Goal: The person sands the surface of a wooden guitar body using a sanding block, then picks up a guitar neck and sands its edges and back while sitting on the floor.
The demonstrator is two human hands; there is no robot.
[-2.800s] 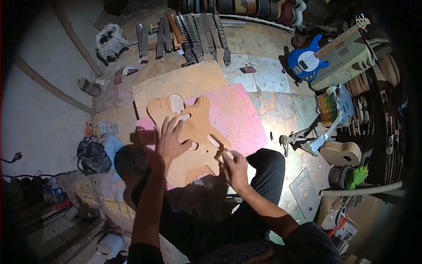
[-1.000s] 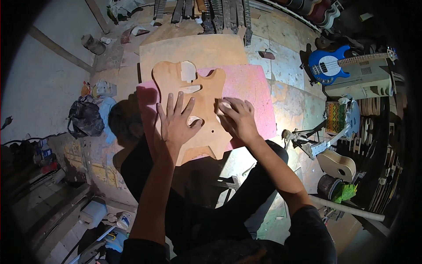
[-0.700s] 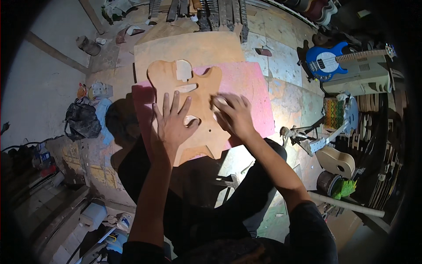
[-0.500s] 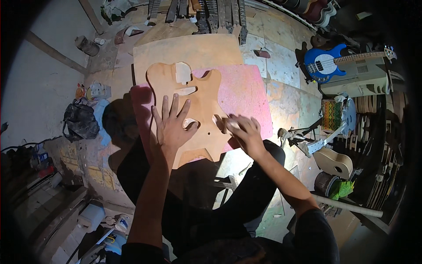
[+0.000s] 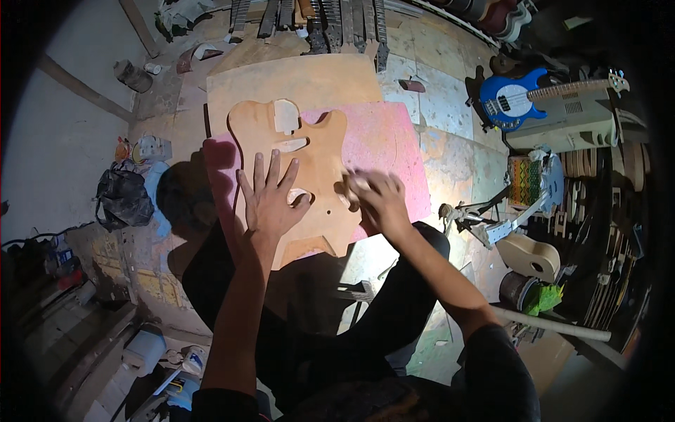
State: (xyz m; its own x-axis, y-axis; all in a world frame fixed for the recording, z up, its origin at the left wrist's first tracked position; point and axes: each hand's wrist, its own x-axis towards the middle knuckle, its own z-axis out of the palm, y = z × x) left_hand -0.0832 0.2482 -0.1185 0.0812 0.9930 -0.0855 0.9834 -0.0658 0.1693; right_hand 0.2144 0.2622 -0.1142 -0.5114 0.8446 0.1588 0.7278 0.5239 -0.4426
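A bare wooden guitar body [image 5: 318, 169] with routed cavities lies on a pink board [image 5: 387, 144]. My left hand [image 5: 271, 202] rests flat on it with fingers spread, the thumb beside a rounded cavity. At the body's right edge, my right hand [image 5: 381, 204] is curled, its fingers bent against the wood at the waist curve. Motion blurs those fingertips, and whatever they grip is too hidden to name. The guitar neck pocket and the other cut-outs show pale wood.
A plain wooden board [image 5: 295, 74] sits beneath the pink one, with several guitar necks [image 5: 327, 24] beyond. To the right are a blue electric bass [image 5: 513, 98] and an unfinished acoustic guitar body [image 5: 529, 257]. A black plastic bag [image 5: 125, 197] lies at left.
My right hand has shifted slightly up along the guitar body's right edge, its fingers blurred. My left hand keeps its place on the wood. The whole view has drifted slightly left.
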